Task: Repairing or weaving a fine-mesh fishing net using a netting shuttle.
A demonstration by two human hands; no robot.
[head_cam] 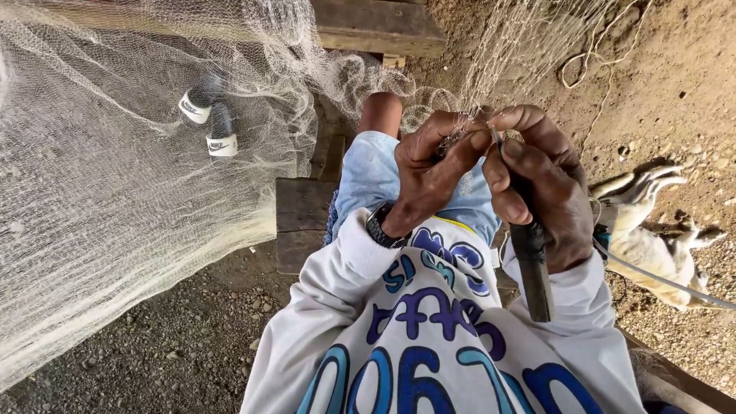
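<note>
My left hand (431,165) pinches a bit of fine white fishing net (115,192) between thumb and fingers, just above my knee. A dark wristwatch (381,227) sits on that wrist. My right hand (537,180) is closed around a long dark netting needle (530,264). The needle's tip meets the mesh where both hands come together, and its handle points down toward my chest. Thin net strands (521,46) run up from the hands to the top of the view. I wear a white long-sleeved shirt and light blue shorts (368,172).
A big heap of net covers the left side, over two black-and-white sandals (208,115). Wooden boards (303,211) lie under my leg and a plank (376,27) runs along the top. A pale animal (652,230) lies on the dirt at right. Gravel covers the lower left.
</note>
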